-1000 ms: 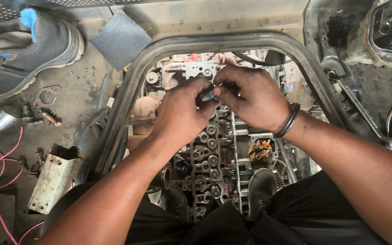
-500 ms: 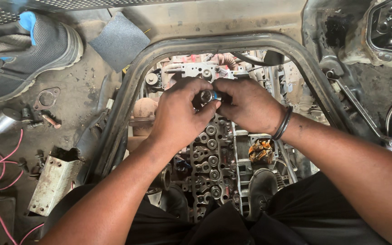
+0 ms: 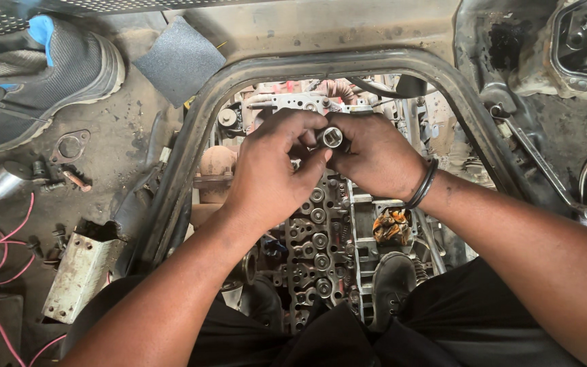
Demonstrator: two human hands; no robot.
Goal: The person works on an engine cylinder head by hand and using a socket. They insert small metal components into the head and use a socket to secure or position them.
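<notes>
Both hands meet above the engine cylinder head [image 3: 317, 251]. Left hand [image 3: 270, 173] and right hand [image 3: 375, 156] pinch a steel socket [image 3: 333, 137] between fingertips, open end toward the camera, presumably for inspection. A shoe [image 3: 35, 75] rests well left.

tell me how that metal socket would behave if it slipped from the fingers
The socket looks like solid steel, so probably heavy for its size and rigid. Its round, shiny barrel would likely roll, and greasy hands, left hand and right hand, may make it slippery above the open engine.
</notes>
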